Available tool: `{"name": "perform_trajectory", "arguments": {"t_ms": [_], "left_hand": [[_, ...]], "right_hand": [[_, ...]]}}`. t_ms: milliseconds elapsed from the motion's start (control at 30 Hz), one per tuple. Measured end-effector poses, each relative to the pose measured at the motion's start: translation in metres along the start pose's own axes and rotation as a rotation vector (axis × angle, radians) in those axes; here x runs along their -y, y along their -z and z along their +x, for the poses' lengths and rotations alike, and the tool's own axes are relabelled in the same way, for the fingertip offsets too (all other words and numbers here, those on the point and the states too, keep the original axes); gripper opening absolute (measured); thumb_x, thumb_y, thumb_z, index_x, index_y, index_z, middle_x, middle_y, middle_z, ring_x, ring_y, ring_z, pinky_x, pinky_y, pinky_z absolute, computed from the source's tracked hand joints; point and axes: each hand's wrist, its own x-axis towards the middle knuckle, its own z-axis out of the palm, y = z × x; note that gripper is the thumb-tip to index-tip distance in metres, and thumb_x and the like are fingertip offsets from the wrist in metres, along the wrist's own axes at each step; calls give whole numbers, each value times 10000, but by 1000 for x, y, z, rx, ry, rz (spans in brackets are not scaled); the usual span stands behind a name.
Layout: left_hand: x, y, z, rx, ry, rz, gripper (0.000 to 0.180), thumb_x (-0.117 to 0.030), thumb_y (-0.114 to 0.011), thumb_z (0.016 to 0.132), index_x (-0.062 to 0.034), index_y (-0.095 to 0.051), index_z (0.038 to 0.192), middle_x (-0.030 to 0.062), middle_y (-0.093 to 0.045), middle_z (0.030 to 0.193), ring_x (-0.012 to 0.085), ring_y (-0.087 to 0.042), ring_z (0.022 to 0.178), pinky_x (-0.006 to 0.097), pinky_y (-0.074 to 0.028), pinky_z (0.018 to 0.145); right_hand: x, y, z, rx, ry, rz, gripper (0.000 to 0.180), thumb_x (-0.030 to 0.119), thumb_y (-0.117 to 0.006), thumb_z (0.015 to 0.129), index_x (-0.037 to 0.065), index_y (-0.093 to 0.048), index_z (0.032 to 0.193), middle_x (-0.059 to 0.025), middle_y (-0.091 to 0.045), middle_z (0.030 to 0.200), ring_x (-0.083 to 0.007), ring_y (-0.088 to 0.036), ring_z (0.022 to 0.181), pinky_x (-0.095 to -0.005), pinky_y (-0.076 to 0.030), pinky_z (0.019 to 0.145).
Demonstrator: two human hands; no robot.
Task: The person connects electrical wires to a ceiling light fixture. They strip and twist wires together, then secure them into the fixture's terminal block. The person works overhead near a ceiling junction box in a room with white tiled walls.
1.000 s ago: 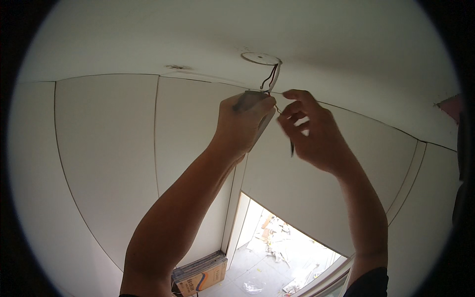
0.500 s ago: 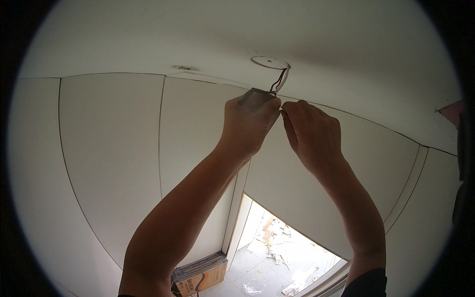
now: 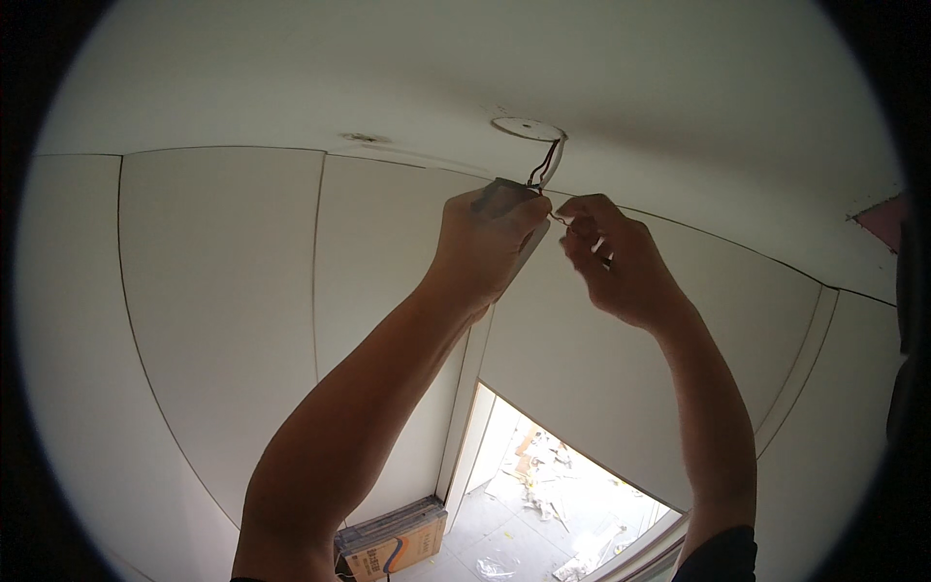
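We are gripping small grey box-shaped fitting (image 3: 501,194) in left hand (image 3: 482,247), just below round ceiling hole (image 3: 527,128). Right hand (image 3: 621,267) pinching thin dark wires (image 3: 544,165) hanging from hole.

We saw one package only: a flat rectangular cardboard box (image 3: 393,540) at the bottom of the view, approx. centre-left, on the floor by the doorway. It was brown/orange w/ a greyish top layer and a dark strap or cord across the front. Print too small to make out. No signs, no screens.
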Motion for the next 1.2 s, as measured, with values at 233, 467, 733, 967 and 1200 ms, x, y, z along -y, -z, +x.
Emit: {"name": "perform_trajectory", "arguments": {"t_ms": [233, 467, 733, 967, 1200], "left_hand": [[7, -1, 5, 26, -41, -17, 232, -209, -794, 901, -23, -745, 1029, 31, -677, 877, 125, -590, 788, 315, -477, 725], [4, 2, 5, 35, 18, 41, 248, -223, -784, 902, -21, -738, 1040, 36, -671, 893, 128, -590, 815, 318, -478, 732], [1, -1, 3, 24, 21, 8, 220, -240, -773, 903, -49, -725, 1001, 8, -620, 845, 117, -541, 782, 313, -425, 721], [1, 1, 2, 57, 26, 11, 223, -246, -769, 911, -49, -725, 1006, 3, -624, 860, 122, -532, 800, 319, -416, 764], [3, 6, 7, 54, 48, 9, 220, -251, -769, 922, -59, -741, 1025, 11, -660, 904, 133, -558, 867, 348, -426, 842]], "right_hand": [[-13, -3, 0, -355, 678, -867, 274, 117, -822, 854, 119, -715, 1107, -14, -707, 997, -155, -715, 818, -294, -579, 572], [-21, -7, 10, -508, 747, -856, 192, 124, -862, 839, 139, -738, 986, 7, -698, 910, -169, -676, 776, -301, -536, 595], [-9, -3, 10, -357, 562, -665, 95, 116, -775, 927, 88, -740, 1011, -24, -733, 936, -192, -693, 897, -324, -547, 720], [-7, -8, 6, 9, -125, 300, 185, 140, -578, 1097, 0, -699, 1091, -28, -661, 846, -76, -515, 697, -287, -461, 644], [2, 2, 7, 89, -258, 457, 177, 139, -579, 1097, -8, -673, 1126, 15, -581, 814, -49, -453, 677, -266, -406, 603]]}}
